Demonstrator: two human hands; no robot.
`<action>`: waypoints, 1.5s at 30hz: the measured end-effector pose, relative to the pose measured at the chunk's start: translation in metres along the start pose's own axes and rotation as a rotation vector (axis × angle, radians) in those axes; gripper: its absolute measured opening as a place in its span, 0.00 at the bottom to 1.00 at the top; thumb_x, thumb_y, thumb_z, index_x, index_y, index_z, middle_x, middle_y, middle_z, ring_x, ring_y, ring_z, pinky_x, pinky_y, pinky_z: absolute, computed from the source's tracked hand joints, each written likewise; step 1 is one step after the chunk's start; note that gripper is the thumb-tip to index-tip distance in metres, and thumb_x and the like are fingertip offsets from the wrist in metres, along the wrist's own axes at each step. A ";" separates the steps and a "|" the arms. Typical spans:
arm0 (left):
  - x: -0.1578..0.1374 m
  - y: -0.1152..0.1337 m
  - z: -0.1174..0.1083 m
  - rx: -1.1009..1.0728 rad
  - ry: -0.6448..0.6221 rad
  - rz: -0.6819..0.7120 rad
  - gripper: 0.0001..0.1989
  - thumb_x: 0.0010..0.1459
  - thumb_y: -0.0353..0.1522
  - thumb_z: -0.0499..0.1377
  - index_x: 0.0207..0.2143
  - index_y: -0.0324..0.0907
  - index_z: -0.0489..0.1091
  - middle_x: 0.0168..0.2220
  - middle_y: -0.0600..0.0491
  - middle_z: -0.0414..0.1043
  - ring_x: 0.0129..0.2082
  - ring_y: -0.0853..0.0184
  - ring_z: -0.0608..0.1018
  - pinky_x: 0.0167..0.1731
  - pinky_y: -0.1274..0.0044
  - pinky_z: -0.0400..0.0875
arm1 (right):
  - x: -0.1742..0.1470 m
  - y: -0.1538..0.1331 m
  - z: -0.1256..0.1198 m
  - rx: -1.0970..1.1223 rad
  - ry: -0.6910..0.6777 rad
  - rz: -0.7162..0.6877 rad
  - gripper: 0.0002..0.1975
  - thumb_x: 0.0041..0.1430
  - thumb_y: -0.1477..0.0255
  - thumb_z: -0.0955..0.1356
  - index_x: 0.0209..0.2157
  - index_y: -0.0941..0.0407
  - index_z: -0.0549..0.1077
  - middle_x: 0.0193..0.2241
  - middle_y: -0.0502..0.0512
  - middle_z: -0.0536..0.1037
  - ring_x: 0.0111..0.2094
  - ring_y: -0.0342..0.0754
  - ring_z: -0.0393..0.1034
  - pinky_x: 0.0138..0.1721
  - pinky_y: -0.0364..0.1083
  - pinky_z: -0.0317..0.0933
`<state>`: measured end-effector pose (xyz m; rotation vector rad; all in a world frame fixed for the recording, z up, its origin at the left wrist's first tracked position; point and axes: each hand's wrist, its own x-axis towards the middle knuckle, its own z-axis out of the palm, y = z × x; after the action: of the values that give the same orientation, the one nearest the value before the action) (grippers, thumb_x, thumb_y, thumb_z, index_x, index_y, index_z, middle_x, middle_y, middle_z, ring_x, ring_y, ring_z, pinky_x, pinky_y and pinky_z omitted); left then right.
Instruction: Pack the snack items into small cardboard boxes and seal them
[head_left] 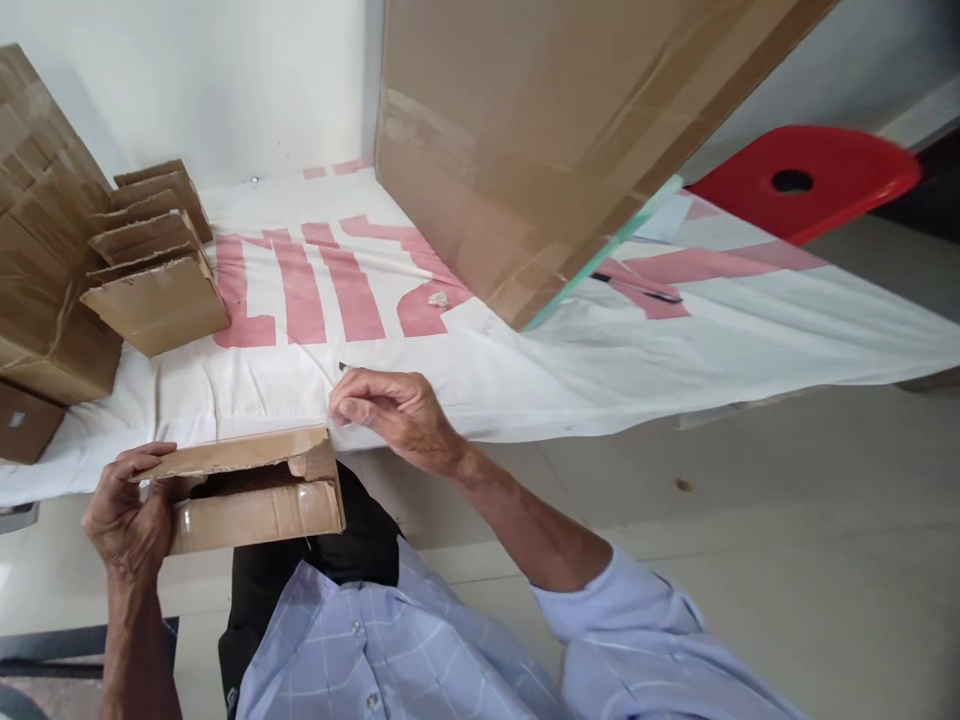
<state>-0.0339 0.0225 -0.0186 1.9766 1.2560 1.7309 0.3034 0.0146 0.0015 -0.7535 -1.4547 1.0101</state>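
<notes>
My left hand (135, 515) grips the left end of a small cardboard box (255, 515), thumb on the near side and fingers at the back. Along its top runs an opening with torn, ragged edges, and the inside is dark. Bits of clear tape shine on its side. Just beyond the box's right end, apart from it, my right hand (397, 412) hangs in the air with fingers curled together. A small dark tip (343, 367) shows beside those fingers; whether it belongs to something held in them is hidden.
Several flat cardboard boxes (161, 300) stand in a row at the left, beside large taped cartons (45, 270). A big carton (555, 130) leans over the cloth-covered table (480, 385). A dark, thin object (637, 288) lies behind it. A red stool (832, 185) is at the right.
</notes>
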 end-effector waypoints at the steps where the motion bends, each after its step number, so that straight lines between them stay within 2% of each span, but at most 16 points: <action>1: -0.002 0.000 -0.002 0.004 -0.020 0.016 0.07 0.56 0.26 0.68 0.35 0.43 0.74 0.38 0.51 0.83 0.40 0.61 0.86 0.44 0.69 0.78 | -0.004 0.001 -0.003 0.024 0.014 0.021 0.17 0.69 0.58 0.74 0.31 0.55 0.81 0.30 0.53 0.81 0.33 0.46 0.74 0.38 0.47 0.70; 7: -0.013 -0.002 -0.008 -0.021 -0.090 0.024 0.11 0.45 0.20 0.60 0.30 0.43 0.72 0.43 0.51 0.84 0.42 0.62 0.85 0.43 0.72 0.77 | -0.034 0.024 -0.011 0.115 0.011 0.121 0.16 0.69 0.58 0.75 0.31 0.54 0.82 0.29 0.53 0.80 0.30 0.46 0.73 0.34 0.46 0.69; 12: -0.007 -0.003 -0.003 -0.072 -0.077 -0.029 0.11 0.42 0.22 0.58 0.29 0.43 0.71 0.40 0.52 0.84 0.42 0.62 0.85 0.43 0.73 0.77 | -0.046 0.033 -0.007 0.168 -0.008 0.159 0.14 0.69 0.59 0.75 0.32 0.54 0.84 0.30 0.54 0.81 0.30 0.46 0.75 0.34 0.47 0.71; 15: 0.002 -0.005 0.002 -0.037 -0.030 -0.131 0.10 0.41 0.24 0.59 0.29 0.43 0.72 0.37 0.53 0.84 0.39 0.63 0.85 0.40 0.74 0.78 | -0.041 0.030 -0.004 0.157 -0.010 0.149 0.15 0.69 0.59 0.75 0.33 0.54 0.83 0.30 0.53 0.81 0.30 0.46 0.75 0.35 0.46 0.71; 20: 0.025 -0.012 0.009 -0.004 0.098 -0.409 0.10 0.41 0.29 0.69 0.28 0.44 0.73 0.34 0.53 0.83 0.34 0.63 0.84 0.36 0.73 0.81 | -0.027 0.033 -0.001 -0.017 0.033 0.155 0.17 0.68 0.56 0.74 0.34 0.55 0.82 0.31 0.54 0.82 0.32 0.46 0.74 0.37 0.46 0.71; 23: 0.037 -0.019 0.013 0.015 0.163 -0.477 0.14 0.38 0.31 0.75 0.27 0.44 0.74 0.32 0.55 0.83 0.32 0.63 0.82 0.31 0.74 0.80 | -0.017 0.047 -0.013 -0.147 0.100 0.193 0.17 0.65 0.55 0.74 0.35 0.56 0.81 0.30 0.53 0.81 0.29 0.44 0.72 0.35 0.45 0.69; 26: 0.042 -0.027 0.016 0.035 0.179 -0.493 0.16 0.37 0.33 0.78 0.27 0.45 0.75 0.31 0.57 0.83 0.31 0.63 0.82 0.25 0.75 0.78 | -0.008 0.060 -0.039 -0.200 0.211 0.249 0.21 0.61 0.51 0.75 0.32 0.56 0.79 0.27 0.51 0.79 0.26 0.43 0.69 0.30 0.44 0.67; 29: 0.041 -0.035 0.015 0.031 0.191 -0.470 0.17 0.39 0.37 0.79 0.28 0.45 0.76 0.31 0.57 0.83 0.28 0.64 0.81 0.22 0.76 0.75 | -0.004 0.061 -0.062 -0.185 0.284 0.259 0.24 0.60 0.47 0.74 0.30 0.56 0.76 0.27 0.52 0.80 0.24 0.42 0.68 0.28 0.44 0.67; 31: 0.043 -0.042 0.015 0.018 0.186 -0.438 0.17 0.41 0.37 0.78 0.30 0.44 0.77 0.29 0.57 0.82 0.26 0.66 0.79 0.21 0.77 0.73 | -0.003 0.055 -0.066 -0.165 0.299 0.231 0.26 0.60 0.46 0.74 0.30 0.55 0.75 0.28 0.53 0.80 0.24 0.42 0.68 0.27 0.44 0.67; 33: 0.048 -0.051 0.015 0.011 0.132 -0.433 0.16 0.45 0.36 0.77 0.33 0.43 0.77 0.27 0.58 0.81 0.24 0.67 0.77 0.21 0.77 0.71 | -0.001 0.046 -0.060 -0.150 0.292 0.195 0.26 0.62 0.45 0.74 0.30 0.55 0.75 0.28 0.52 0.80 0.24 0.42 0.68 0.28 0.44 0.67; 36: 0.068 -0.063 0.021 0.038 0.016 -0.481 0.12 0.52 0.31 0.73 0.37 0.40 0.76 0.27 0.60 0.80 0.25 0.68 0.77 0.24 0.76 0.72 | 0.003 0.033 -0.037 -0.111 0.229 0.153 0.25 0.65 0.46 0.73 0.32 0.55 0.76 0.29 0.53 0.80 0.26 0.42 0.70 0.30 0.44 0.69; 39: 0.092 -0.066 0.030 0.167 -0.010 -0.461 0.08 0.53 0.24 0.68 0.36 0.38 0.74 0.27 0.61 0.77 0.26 0.69 0.75 0.28 0.76 0.72 | 0.010 0.023 -0.011 -0.098 0.159 0.117 0.24 0.67 0.47 0.72 0.34 0.55 0.76 0.30 0.53 0.81 0.28 0.44 0.71 0.32 0.45 0.70; 42: 0.101 -0.048 0.037 0.392 0.111 -0.265 0.12 0.48 0.23 0.68 0.37 0.39 0.75 0.31 0.56 0.78 0.33 0.63 0.77 0.38 0.68 0.75 | 0.018 0.019 0.008 -0.165 0.137 0.063 0.22 0.69 0.49 0.71 0.35 0.54 0.75 0.30 0.53 0.80 0.29 0.45 0.72 0.35 0.46 0.70; 44: 0.093 -0.021 0.041 0.473 0.197 -0.130 0.14 0.47 0.25 0.70 0.38 0.40 0.75 0.39 0.50 0.79 0.43 0.56 0.78 0.49 0.61 0.74 | 0.022 0.020 0.017 -0.254 0.146 -0.004 0.19 0.72 0.53 0.69 0.35 0.54 0.74 0.30 0.52 0.79 0.30 0.46 0.72 0.36 0.47 0.69; 45: 0.086 -0.003 0.043 0.468 0.190 -0.092 0.13 0.49 0.29 0.72 0.37 0.41 0.75 0.42 0.48 0.80 0.47 0.54 0.78 0.51 0.60 0.73 | 0.023 0.021 0.021 -0.312 0.151 -0.047 0.17 0.73 0.56 0.68 0.35 0.53 0.74 0.30 0.52 0.79 0.30 0.46 0.72 0.37 0.47 0.69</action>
<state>-0.0023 0.1007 0.0270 1.9708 1.9341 1.7314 0.2778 0.0406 -0.0065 -0.9922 -1.5073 0.6817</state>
